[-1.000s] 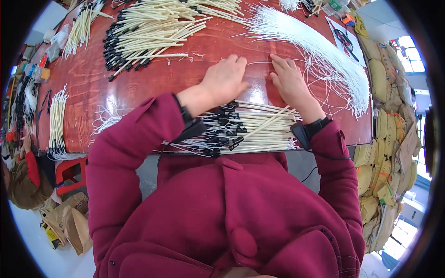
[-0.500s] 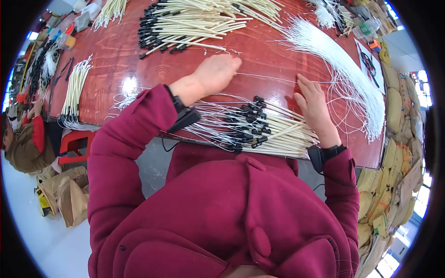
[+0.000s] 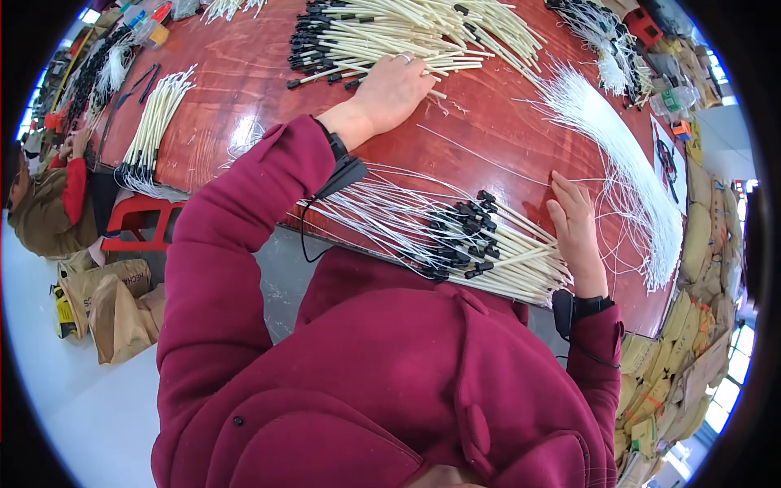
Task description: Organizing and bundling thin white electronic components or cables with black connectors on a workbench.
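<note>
My left hand is at the near edge of a large pile of cream rods with black ends. Its fingers bend down together. A rod end shows beside them, but what they grip is hidden. Farther right, my right hand rests palm down, fingers stretched and thumb apart. A thin white wire runs across the table past its fingertips. Below the wire lies a bundle of cream rods with black connectors and white wires fanning left.
A long sheaf of white wires curves along the right side of the red table. A smaller rod bundle lies left, near dark pliers. Past the left edge are a red stool and another person. Stacked sacks stand right.
My left hand has left the wire's end and moved to the rod pile at the back. My right hand has stayed about where it was beside the wire. The view has shifted.
</note>
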The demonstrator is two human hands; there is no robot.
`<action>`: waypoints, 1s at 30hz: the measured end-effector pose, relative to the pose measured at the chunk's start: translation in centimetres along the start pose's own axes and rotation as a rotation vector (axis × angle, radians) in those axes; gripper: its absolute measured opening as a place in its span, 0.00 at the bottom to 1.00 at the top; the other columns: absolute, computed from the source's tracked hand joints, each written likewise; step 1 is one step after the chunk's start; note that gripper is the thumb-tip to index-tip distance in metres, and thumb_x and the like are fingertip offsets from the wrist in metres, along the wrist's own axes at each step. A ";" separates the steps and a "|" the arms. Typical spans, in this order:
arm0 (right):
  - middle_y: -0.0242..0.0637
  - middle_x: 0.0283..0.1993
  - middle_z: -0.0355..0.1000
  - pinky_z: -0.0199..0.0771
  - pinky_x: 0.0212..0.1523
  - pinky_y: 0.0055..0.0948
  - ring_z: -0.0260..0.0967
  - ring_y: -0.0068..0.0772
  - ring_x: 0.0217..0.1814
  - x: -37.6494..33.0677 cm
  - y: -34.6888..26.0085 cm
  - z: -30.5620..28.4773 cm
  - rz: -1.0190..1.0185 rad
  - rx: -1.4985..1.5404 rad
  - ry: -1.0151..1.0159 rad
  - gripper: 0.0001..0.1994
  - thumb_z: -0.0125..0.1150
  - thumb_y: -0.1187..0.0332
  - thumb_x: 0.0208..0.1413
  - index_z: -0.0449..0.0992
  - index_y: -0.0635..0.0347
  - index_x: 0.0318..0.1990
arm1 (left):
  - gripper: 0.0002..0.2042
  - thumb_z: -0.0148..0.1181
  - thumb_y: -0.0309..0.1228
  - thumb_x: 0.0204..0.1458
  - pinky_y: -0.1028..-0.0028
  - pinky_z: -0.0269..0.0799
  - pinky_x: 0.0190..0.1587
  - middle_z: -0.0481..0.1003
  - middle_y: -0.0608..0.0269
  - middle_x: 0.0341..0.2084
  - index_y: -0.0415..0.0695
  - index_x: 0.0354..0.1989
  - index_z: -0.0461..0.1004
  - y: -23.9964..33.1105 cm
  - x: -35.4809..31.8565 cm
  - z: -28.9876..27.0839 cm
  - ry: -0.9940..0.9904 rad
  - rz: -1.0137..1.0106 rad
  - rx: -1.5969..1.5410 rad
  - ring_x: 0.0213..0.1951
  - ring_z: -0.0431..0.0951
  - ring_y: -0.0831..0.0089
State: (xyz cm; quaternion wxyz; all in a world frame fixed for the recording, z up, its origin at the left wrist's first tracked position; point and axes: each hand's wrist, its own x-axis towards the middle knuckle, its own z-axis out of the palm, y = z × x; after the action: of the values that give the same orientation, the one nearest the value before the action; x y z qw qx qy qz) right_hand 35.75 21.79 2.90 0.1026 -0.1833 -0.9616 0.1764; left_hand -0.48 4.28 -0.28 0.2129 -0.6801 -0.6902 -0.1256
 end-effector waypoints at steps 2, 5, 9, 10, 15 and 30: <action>0.46 0.63 0.72 0.65 0.63 0.41 0.66 0.49 0.61 -0.3 0.1 0.1 0.003 -0.008 0.015 0.20 0.59 0.65 0.61 0.76 0.72 0.54 | 0.07 0.60 0.28 0.52 0.60 0.73 0.41 0.76 0.60 0.33 0.45 0.39 0.77 0.2 0.3 -1.8 0.024 0.013 -0.045 0.37 0.77 0.59; 0.46 0.63 0.72 0.64 0.64 0.41 0.66 0.49 0.61 -0.5 0.2 0.1 0.010 -0.009 0.013 0.19 0.58 0.66 0.62 0.76 0.72 0.55 | 0.09 0.60 0.27 0.53 0.61 0.73 0.41 0.75 0.59 0.33 0.44 0.43 0.79 0.9 -1.1 -4.5 0.068 0.022 -0.122 0.37 0.77 0.58; 0.46 0.63 0.72 0.65 0.64 0.40 0.66 0.49 0.62 -0.4 0.4 0.4 0.012 0.006 0.029 0.19 0.58 0.67 0.63 0.75 0.72 0.56 | 0.11 0.61 0.27 0.56 0.61 0.73 0.41 0.75 0.56 0.33 0.42 0.46 0.80 1.3 -3.8 -6.1 0.017 -0.161 -0.413 0.37 0.77 0.56; 0.45 0.62 0.72 0.65 0.63 0.40 0.67 0.49 0.60 -0.4 0.5 0.5 0.005 0.011 0.052 0.19 0.59 0.66 0.62 0.76 0.71 0.55 | 0.11 0.61 0.27 0.56 0.61 0.73 0.41 0.75 0.56 0.33 0.41 0.47 0.80 1.1 -4.9 -5.7 -0.003 -0.178 -0.426 0.38 0.77 0.55; 0.44 0.61 0.73 0.66 0.61 0.41 0.68 0.48 0.58 -0.5 0.3 0.5 0.014 0.029 0.079 0.19 0.61 0.65 0.60 0.77 0.70 0.53 | 0.09 0.61 0.28 0.57 0.60 0.74 0.40 0.74 0.57 0.32 0.42 0.45 0.79 1.6 -6.8 -4.5 -0.051 -0.196 -0.431 0.37 0.77 0.55; 0.43 0.62 0.72 0.65 0.63 0.40 0.68 0.47 0.60 -0.5 0.3 0.6 0.042 0.023 0.049 0.19 0.62 0.66 0.61 0.76 0.70 0.55 | 0.10 0.61 0.26 0.57 0.61 0.73 0.39 0.74 0.55 0.33 0.39 0.47 0.80 2.0 -6.1 -4.4 -0.127 -0.248 -0.465 0.37 0.77 0.54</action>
State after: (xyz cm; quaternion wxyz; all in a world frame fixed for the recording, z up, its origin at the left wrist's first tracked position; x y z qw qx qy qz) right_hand 36.08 21.63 2.15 0.1244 -0.2068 -0.9526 0.1852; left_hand 1.98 -3.10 0.48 -0.0099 -0.6275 -0.7328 -0.2630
